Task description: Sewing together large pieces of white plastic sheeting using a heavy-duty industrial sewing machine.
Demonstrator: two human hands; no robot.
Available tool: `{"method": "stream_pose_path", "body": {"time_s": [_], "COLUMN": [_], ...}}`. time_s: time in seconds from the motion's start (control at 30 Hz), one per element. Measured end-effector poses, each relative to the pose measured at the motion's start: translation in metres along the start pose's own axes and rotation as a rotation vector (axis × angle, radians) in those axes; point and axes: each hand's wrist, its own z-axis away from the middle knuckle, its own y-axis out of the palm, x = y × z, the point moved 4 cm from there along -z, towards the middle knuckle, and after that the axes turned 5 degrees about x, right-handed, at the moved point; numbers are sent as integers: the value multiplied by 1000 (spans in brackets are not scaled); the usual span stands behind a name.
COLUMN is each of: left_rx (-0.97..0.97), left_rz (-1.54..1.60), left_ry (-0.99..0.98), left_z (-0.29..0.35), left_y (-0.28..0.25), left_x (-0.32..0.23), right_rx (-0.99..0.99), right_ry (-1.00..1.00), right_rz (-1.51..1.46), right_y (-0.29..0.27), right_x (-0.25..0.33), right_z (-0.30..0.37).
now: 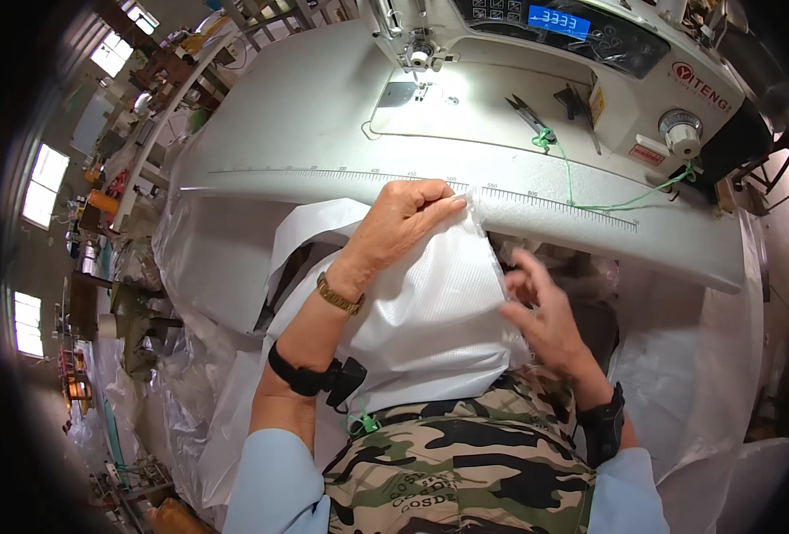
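Near the middle of the frame, the left hand (399,227) is closed in a pinch on the upper edge of a white sheet (430,303), a finely ribbed material. The pinch sits close to the sheet's top corner: a small, crumpled tip pokes out just past the fingertips, toward the right of the picture, and most of the sheet hangs below the grip. It spreads down through the centre of the frame, creased, to a camouflage apron (466,472) at the lower middle, while another part of it loops out to the left behind the wrist, which wears a gold-coloured watch (339,295).

Right of centre, the right hand (550,325) is blurred; its fingers are loosely bent and parted, with nothing seen between them. It is just beside the sheet's right edge, below and to the right of the pinched corner; whether the thumb touches the material cannot be told.

The pinched corner is at the front edge of a pale work table (288,98), overlapping a printed ruler scale (323,172). Above, the lit needle area of a sewing machine (626,76) stands well apart from the grip. Small snips (528,114) on a green cord (571,178) lie at upper right.
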Motion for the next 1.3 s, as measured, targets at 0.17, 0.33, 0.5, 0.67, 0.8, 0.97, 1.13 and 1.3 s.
{"method": "stream_pose_path", "body": {"time_s": [0.17, 0.33, 0.5, 0.67, 0.8, 0.97, 1.13, 1.3], "left_rx": [5, 24, -3, 79, 67, 82, 57, 119], "left_rz": [22, -21, 201, 288, 276, 241, 312, 222], "left_ry": [61, 38, -9, -94, -157, -240, -347, -219], "left_z": [0, 2, -3, -9, -11, -13, -13, -12], "left_y": [3, -1, -2, -2, 1, 0, -2, -7], "left_x": [-12, -17, -4, 15, 17, 30, 21, 24], "right_rx": [-27, 96, -140, -245, -318, -267, -229, -277], "right_ry": [-130, 12, -83, -172, -266, -342, -365, -419], "right_rz": [-368, -359, -205, 220, 516, 724, 907, 927], "right_y": [8, 23, 29, 25, 38, 44, 46, 48], "right_x": [26, 34, 33, 44, 46, 50, 49, 52], "right_z": [-59, -71, -69, -63, -59, -60, -64, -69]}}
